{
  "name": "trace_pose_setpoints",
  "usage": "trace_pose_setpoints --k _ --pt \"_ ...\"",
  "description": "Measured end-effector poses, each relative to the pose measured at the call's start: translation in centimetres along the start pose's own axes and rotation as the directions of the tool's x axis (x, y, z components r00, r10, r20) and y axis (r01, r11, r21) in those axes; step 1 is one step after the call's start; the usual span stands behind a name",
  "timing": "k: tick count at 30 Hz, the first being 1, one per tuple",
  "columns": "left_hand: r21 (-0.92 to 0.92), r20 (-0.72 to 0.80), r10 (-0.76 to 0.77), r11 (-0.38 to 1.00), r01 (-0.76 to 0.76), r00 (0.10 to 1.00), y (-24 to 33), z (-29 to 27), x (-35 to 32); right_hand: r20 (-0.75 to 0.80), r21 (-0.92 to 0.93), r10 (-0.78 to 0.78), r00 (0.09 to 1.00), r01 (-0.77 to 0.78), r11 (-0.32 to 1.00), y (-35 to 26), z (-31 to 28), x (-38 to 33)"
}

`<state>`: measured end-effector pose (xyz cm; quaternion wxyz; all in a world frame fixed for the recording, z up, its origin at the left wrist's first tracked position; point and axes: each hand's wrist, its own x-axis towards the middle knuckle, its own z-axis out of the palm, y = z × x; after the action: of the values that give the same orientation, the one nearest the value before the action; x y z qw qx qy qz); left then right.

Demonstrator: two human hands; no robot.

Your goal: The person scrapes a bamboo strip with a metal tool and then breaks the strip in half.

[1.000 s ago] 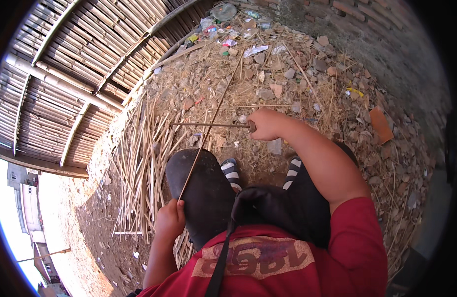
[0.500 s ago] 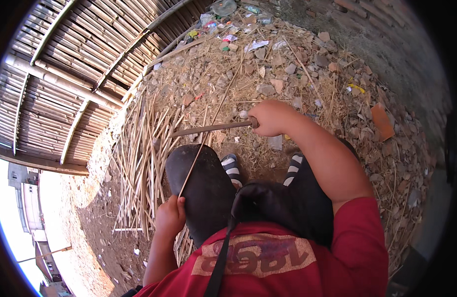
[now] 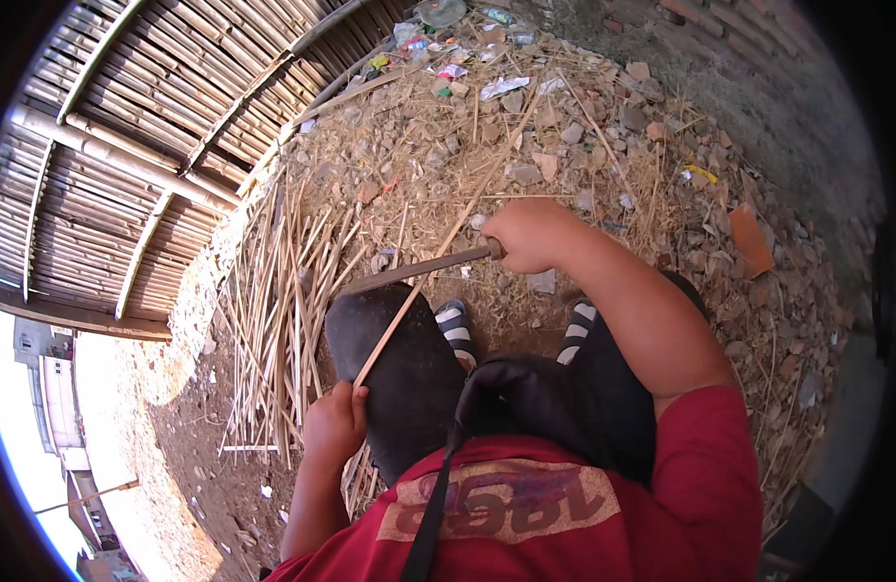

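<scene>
My left hand (image 3: 333, 423) is closed around the lower end of a long bamboo strip (image 3: 385, 339), beside my left knee. From there the strip slants up and away to the right, over the knee and above the littered ground. A long knife (image 3: 423, 266) is in my right hand (image 3: 527, 236), its fingers wrapped round the short handle. Its flat, dull blade points left and crosses the strip just beyond the knee. Whether the edge bites into the strip cannot be made out. Left of my knee lies a loose pile of split bamboo strips (image 3: 285, 320).
A slatted bamboo panel (image 3: 166, 136) rises at the upper left. Stones, dry straw and scraps cover the ground ahead, with plastic litter (image 3: 438, 39) at the far end. A brick wall (image 3: 739, 87) runs along the right. An orange tile piece (image 3: 750, 240) lies near it.
The knife blade's tip has swung nearer to me, over the knee. The strip now shows a broader, paler face and lies at a flatter slant. My left hand has hardly moved.
</scene>
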<state>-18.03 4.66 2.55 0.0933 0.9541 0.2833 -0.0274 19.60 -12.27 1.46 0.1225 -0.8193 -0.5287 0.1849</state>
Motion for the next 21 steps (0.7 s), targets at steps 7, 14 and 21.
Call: trace_pose_setpoints --k 7,14,21 --pt "-0.066 -0.047 0.049 0.996 -0.052 0.998 -0.2 0.0 0.2 -0.125 0.14 0.175 0.977 -0.157 0.978 4.6 0.7 0.8" --pt "-0.182 0.018 0.069 0.981 -0.065 0.997 -1.2 -0.1 0.7 -0.026 0.162 0.007 1.0 -0.002 0.987 1.8 0.5 0.6" --pt "-0.176 0.03 0.074 0.982 -0.068 0.997 -0.8 -0.7 0.8 -0.046 0.116 0.116 0.992 -0.11 0.987 4.3 1.4 0.6"
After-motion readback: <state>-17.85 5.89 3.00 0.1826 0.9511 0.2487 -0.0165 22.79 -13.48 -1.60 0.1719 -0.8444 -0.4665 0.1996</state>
